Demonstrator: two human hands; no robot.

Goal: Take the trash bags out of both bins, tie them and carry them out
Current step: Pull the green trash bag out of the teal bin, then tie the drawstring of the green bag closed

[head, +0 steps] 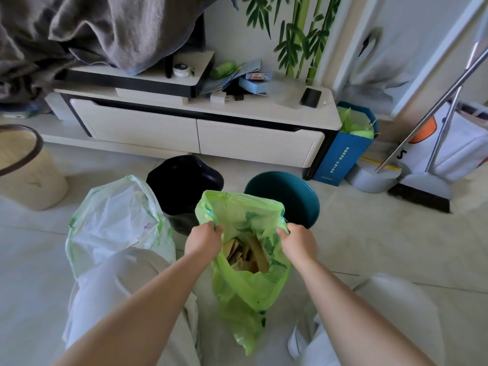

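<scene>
A green trash bag (pixel 244 289) hangs above the floor between my knees, its mouth held wide. My left hand (pixel 203 240) grips the left rim and my right hand (pixel 297 241) grips the right rim. Brown cardboard scraps (pixel 247 256) show inside. A second, pale whitish-green trash bag (pixel 116 220) stands open on the floor to the left, untied, with no hand on it. Behind the bags stand a black bin (pixel 182 180) and a teal bin (pixel 290 192), both without liners as far as I can see.
A beige bin (pixel 26 167) stands at the far left. A low white TV cabinet (pixel 198 133) runs along the wall behind the bins. A blue paper bag (pixel 343 154), a dustpan (pixel 375 178) and a broom (pixel 422 191) are at the right.
</scene>
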